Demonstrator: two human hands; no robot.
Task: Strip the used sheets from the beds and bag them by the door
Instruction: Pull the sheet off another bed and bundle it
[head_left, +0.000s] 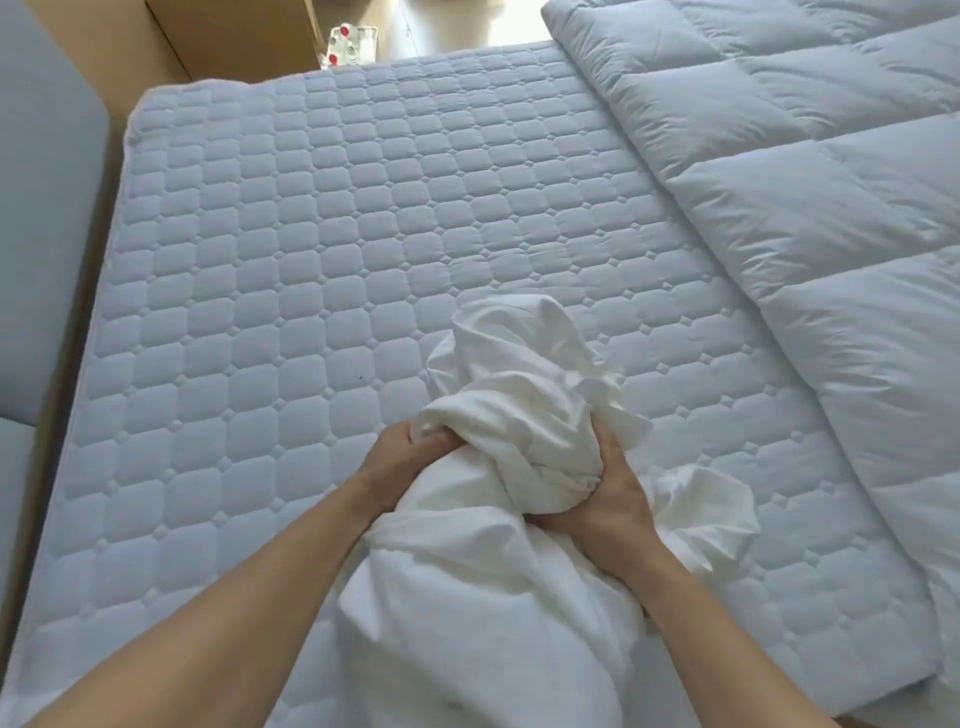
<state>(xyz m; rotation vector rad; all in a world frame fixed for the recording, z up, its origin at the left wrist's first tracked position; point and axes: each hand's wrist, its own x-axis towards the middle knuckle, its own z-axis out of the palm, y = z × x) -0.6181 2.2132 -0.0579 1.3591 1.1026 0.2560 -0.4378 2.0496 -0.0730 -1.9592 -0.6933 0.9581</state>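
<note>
Two bare hands filled my feed, and both were clamped on the white sheet (519, 395), which was bunched into a thick, twisted wad over the near middle of the quilted mattress (291, 270). The left hand (400, 462) gripped the wad's left flank. Its fingers (439, 444) curled inward and tucked under a fold, so the cloth bulged out above the knuckles. The right hand (610, 501) held the opposite flank, with the thumb lying up along the fabric and the other fingers (553, 519) wrapped beneath a rolled knot of cloth.

Between the two hands I saw the sheet squeezed narrow. Above them it stood up in a loose crest. Below them it spread wide and fell toward the camera across the mattress's near edge, passing between the forearms. A loose flap puffed out just right of the right wrist and rested on the mattress. Elsewhere the mattress showed its stitched squares.

Along the mattress's right side a puffy white duvet (805, 218) lay in a long heap. Off its left edge stood grey padded panels (47, 208). Beyond its far edge I made out light wooden furniture (234, 31) and some red-capped bottles (345, 47), too small to read.
</note>
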